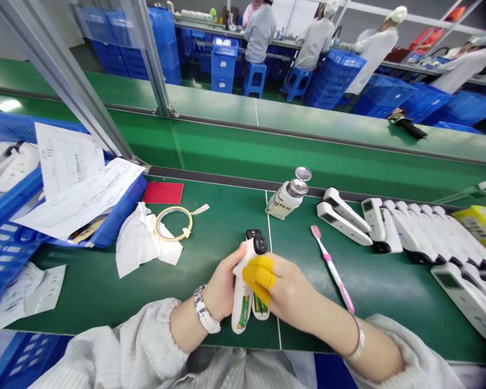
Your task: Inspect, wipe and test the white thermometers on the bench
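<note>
Held devices (238, 292) white with black ends, green batteries (243, 313) showing. Finger covers (259, 274) yellow. Table (214, 227) dark green, pale line (270, 232) across. Toothbrush (332, 270) pink and white. Bottle (284, 201) white, dark lettering, silver top. Tape roll (190, 219) pale yellow; card (162, 193) red; cloth (133, 243) white. Sleeves (133, 337) off-white, fine stripes. Watch strap (209, 322) white. Devices at right (405, 227) white with black ends. Crates (334, 75) and stools (255, 70) blue.

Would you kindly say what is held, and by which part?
The left hand holds a white device by its side; the right hand has its fingers across it and a second device.
</note>
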Demonstrator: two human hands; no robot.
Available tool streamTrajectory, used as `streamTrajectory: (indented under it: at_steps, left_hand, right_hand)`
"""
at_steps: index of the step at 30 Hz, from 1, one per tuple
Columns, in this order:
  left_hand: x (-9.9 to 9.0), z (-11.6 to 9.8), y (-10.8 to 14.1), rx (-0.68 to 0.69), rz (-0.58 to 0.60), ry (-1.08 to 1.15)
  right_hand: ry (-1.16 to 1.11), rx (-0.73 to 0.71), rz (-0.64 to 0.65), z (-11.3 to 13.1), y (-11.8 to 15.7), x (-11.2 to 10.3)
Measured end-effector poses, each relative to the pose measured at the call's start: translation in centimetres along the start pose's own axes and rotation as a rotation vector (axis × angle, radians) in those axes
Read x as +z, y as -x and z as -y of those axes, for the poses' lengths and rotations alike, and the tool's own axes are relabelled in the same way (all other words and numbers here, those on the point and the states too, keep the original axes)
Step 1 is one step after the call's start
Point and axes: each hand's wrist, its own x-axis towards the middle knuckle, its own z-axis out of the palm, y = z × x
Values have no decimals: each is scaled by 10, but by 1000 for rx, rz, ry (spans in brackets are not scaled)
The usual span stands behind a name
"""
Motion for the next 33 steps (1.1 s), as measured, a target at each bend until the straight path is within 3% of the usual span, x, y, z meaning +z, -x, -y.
streamTrajectory:
  at_steps: [3,6,11,15,20,26,29,33]
  left_hand:
    - [0,0,0,10,-6,5]
    - [0,-1,0,-19,-26,16]
    - [1,-3,1,47,-10,-5]
    - [1,-3,1,-2,4,5]
    - [0,-2,0,49,-26,-17]
    - [0,0,-1,-12,-42,-2]
    - [1,-1,0,43,-28,-28]
    - [4,-3,2,70,-18,-59]
  right_hand:
    - [47,26,-61,-3,1,2]
    - [-46,4,-8,-6,4,2]
    - [26,75,-42,-6,5,-1]
    - [-67,32,0,-3,5,-2]
    - [40,63,-60,-2,7,-4]
    - [28,14,-37,1,7,-4]
    - [96,74,-66,1,4,-6]
    - [-15,139,-68,1,9,-15]
